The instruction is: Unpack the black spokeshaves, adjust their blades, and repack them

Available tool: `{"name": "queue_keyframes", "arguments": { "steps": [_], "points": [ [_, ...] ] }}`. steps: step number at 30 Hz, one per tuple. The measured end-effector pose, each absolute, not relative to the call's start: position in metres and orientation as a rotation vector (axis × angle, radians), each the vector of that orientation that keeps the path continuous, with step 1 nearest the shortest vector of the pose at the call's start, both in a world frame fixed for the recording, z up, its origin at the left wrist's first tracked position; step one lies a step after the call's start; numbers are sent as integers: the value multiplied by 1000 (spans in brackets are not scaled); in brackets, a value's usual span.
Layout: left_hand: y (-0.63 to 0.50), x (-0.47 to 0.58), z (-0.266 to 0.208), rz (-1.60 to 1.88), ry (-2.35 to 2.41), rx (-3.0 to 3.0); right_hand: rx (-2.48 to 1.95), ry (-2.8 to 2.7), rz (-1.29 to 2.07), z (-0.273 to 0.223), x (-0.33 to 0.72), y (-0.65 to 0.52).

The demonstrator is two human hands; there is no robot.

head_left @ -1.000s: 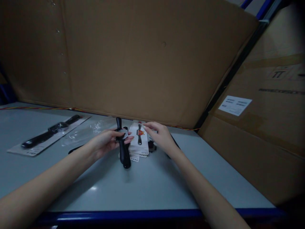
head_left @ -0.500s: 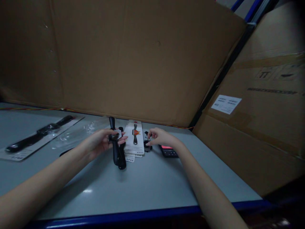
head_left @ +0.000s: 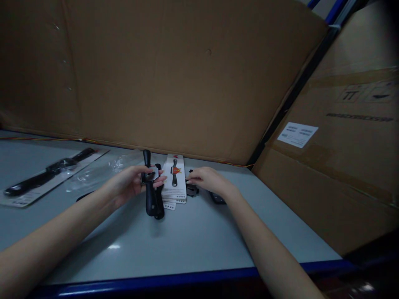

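dim cardboard walls close in the far side and the right side of a pale grey table (head_left: 193,245) with a blue near edge; the large carton on the right (head_left: 343,158) bears a white label.

the left hand (head_left: 129,185) has its grip closed around a black watch (head_left: 151,189), fingers wrapped at the case, the strap ends standing up and hanging down just above the table. the right hand (head_left: 207,179) lies low, fingertips pinched narrow on a small dark part (head_left: 191,189) that rests on the table just right of a stack of white printed cards (head_left: 174,182); whether it is lifted i cannot tell. a dark phone-like thing (head_left: 217,198) peeks out under the right wrist.

far left lies another watch on its backing card (head_left: 46,176), with a clear plastic wrapper (head_left: 102,172) between it and the left hand.

risk, as i judge it: the light is poor and the part is tiny, so a loose pinch could let it skid under the cards or off the table. the watch is held at one point only, so its free strap could swing and knock the card stack askew.
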State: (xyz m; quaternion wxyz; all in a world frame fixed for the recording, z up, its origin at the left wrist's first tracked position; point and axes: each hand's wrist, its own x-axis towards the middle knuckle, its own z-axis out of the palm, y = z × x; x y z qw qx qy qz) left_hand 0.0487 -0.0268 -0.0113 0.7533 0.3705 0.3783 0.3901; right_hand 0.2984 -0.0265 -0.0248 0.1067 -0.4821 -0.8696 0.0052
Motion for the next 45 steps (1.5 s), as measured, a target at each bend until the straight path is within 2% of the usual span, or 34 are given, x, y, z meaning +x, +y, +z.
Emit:
{"name": "queue_keyframes", "arguments": {
  "steps": [7,15,21,32,45],
  "points": [
    [-26,50,-11,915,840,782,-1464,-2595,-125,-30,298,-24],
    [-23,49,-15,900,824,789,-1579,-2378,-94,-41,301,-16],
    [-22,49,-17,890,806,782,-1526,-2244,110,-53,299,-8],
    [-20,47,-20,876,828,853,-1707,-1897,589,-65,300,5],
    [-22,49,-17,884,879,823,-1630,-1724,555,-70,295,10]
  ]
}}
